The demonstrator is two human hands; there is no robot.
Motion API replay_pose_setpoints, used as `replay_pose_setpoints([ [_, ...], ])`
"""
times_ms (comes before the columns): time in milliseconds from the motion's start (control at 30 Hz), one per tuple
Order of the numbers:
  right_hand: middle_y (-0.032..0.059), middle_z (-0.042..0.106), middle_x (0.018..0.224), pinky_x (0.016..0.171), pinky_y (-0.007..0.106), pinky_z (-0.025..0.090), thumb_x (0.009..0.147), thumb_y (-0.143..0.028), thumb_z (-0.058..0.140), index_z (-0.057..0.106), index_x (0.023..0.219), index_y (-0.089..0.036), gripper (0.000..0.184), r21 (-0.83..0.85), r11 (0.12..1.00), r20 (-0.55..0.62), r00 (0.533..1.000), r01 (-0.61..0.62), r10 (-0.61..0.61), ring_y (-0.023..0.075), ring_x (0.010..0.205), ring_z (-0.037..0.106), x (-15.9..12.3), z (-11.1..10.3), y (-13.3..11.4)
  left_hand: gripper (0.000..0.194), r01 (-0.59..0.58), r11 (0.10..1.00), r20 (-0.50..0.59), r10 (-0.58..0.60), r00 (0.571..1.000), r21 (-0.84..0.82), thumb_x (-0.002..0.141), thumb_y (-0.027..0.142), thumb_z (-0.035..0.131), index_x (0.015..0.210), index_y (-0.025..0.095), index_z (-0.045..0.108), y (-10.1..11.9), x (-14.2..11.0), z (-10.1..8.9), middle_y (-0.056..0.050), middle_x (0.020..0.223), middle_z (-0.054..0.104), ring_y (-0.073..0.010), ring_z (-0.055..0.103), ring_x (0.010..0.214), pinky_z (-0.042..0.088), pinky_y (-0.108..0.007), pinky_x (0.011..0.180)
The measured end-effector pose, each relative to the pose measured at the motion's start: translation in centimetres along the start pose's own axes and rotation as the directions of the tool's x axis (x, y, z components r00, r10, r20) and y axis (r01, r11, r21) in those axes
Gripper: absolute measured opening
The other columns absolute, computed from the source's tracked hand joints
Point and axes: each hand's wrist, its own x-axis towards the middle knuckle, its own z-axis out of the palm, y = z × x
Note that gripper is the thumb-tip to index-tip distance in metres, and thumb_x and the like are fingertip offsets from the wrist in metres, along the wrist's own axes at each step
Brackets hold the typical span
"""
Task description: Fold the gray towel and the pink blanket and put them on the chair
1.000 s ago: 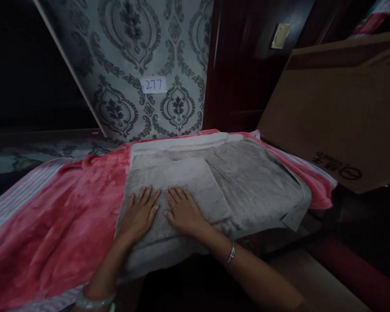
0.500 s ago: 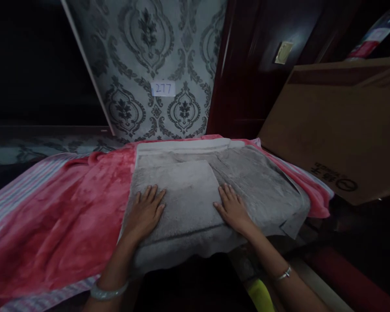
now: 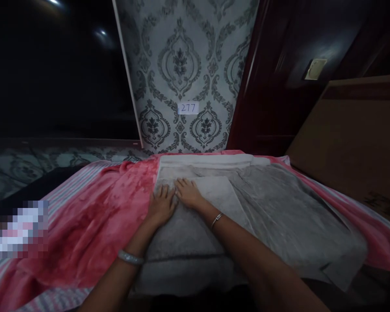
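A grey plush cloth (image 3: 273, 216), possibly a blanket or garment, lies spread out with a folded-over flap (image 3: 221, 190) on its left part. Along its far edge runs a white band (image 3: 204, 160). My left hand (image 3: 162, 204) rests flat near the cloth's left edge, fingers spread. Right beside it, my right hand (image 3: 187, 193) presses flat near the far left part of the flap, its fingers extended. The hands are close together, and neither grips anything. A pink plush blanket (image 3: 117, 216) with a striped border lies under the grey cloth.
On the right stands a large cardboard box (image 3: 357, 138). Behind are a patterned wall with a paper label (image 3: 188, 108) reading 277, a dark screen (image 3: 52, 78) at left, and a dark red door or panel (image 3: 273, 86) with a switch plate (image 3: 316, 69).
My right hand has moved left across the grey flap, from its right edge to beside my left hand. The left hand stays near the left edge. The head view has shifted left and up.
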Motion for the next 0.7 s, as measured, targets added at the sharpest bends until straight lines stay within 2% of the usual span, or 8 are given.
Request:
replay_pose_setpoints([
  [100,0.0091,0.030,0.164,0.122,0.053,0.021,0.105,-0.045,0.031,0.036,0.157,-0.019,0.058,-0.024,1.000,-0.003,1.000,0.007,-0.007,0.0279,0.151,0.025,0.4,0.8,2.1,0.057,-0.005,1.000,0.022,0.005,1.000,0.006,0.102,0.038,0.038,0.156,0.020,0.037,-0.2,0.2,1.7,-0.014,0.166,0.024,-0.0338,0.018,0.154,0.027,-0.060,0.120],
  [200,0.0115,0.034,0.162,0.121,0.051,0.022,0.104,-0.050,0.033,0.040,0.154,-0.017,0.060,-0.073,0.986,-0.027,0.989,-0.149,0.147,0.0285,0.149,0.029,-0.4,0.3,5.9,0.057,-0.009,1.000,0.015,0.009,1.000,0.020,0.102,0.037,0.038,0.157,0.021,0.035,-0.4,0.0,2.4,-0.013,0.166,0.024,-0.0325,0.017,0.155,0.027,-0.057,0.120],
  [333,0.0113,0.033,0.162,0.120,0.053,0.022,0.105,-0.048,0.030,0.039,0.155,-0.017,0.059,-0.134,0.923,-0.057,0.932,-0.361,0.357,0.0290,0.150,0.027,-3.2,-0.7,11.4,0.057,-0.024,1.000,-0.008,0.025,1.000,0.019,0.101,0.037,0.041,0.156,0.022,0.037,-0.6,0.1,2.3,-0.013,0.165,0.027,-0.0328,0.021,0.154,0.031,-0.057,0.119],
  [467,0.0095,0.027,0.165,0.120,0.052,0.025,0.106,-0.046,0.026,0.029,0.159,-0.018,0.060,-0.121,0.854,-0.051,0.862,-0.506,0.504,0.0274,0.151,0.025,-6.3,-1.3,14.4,0.057,-0.024,1.000,-0.028,0.023,0.999,-0.016,0.101,0.038,0.042,0.156,0.024,0.038,-0.5,0.2,2.3,-0.012,0.165,0.028,-0.0325,0.022,0.153,0.031,-0.058,0.118],
  [533,0.0105,0.027,0.165,0.120,0.053,0.025,0.107,-0.045,0.024,0.026,0.160,-0.017,0.060,-0.122,0.823,-0.030,0.831,-0.555,0.556,0.0282,0.151,0.025,-7.3,-1.9,14.6,0.057,-0.021,0.999,-0.024,0.020,1.000,-0.031,0.101,0.038,0.042,0.156,0.024,0.037,-0.4,0.1,2.3,-0.012,0.165,0.027,-0.0324,0.022,0.154,0.031,-0.059,0.118],
  [600,0.0126,0.024,0.165,0.119,0.058,0.024,0.106,-0.045,0.026,0.028,0.160,-0.015,0.061,-0.147,0.794,-0.046,0.806,-0.590,0.590,0.0320,0.152,0.022,-7.8,-2.7,13.6,0.057,-0.020,0.999,-0.020,0.020,1.000,-0.035,0.101,0.039,0.041,0.156,0.024,0.036,-0.3,0.0,2.4,-0.012,0.166,0.026,-0.0324,0.021,0.154,0.030,-0.060,0.118],
  [633,0.0139,0.022,0.166,0.119,0.059,0.023,0.106,-0.044,0.028,0.029,0.159,-0.014,0.062,-0.160,0.793,-0.073,0.808,-0.588,0.584,0.0336,0.152,0.020,-7.8,-3.1,12.5,0.058,-0.018,0.999,-0.018,0.018,1.000,-0.036,0.101,0.039,0.040,0.156,0.024,0.036,-0.3,0.0,2.4,-0.012,0.166,0.025,-0.0324,0.021,0.154,0.030,-0.060,0.119],
  [700,0.0159,0.018,0.166,0.120,0.059,0.021,0.105,-0.041,0.032,0.030,0.159,-0.012,0.062,-0.175,0.844,-0.125,0.862,-0.506,0.491,0.0337,0.153,0.016,-7.7,-3.2,9.1,0.058,-0.015,0.999,-0.016,0.014,1.000,-0.041,0.101,0.040,0.040,0.157,0.024,0.035,-0.3,0.0,2.4,-0.012,0.166,0.024,-0.0327,0.020,0.154,0.029,-0.060,0.119],
])
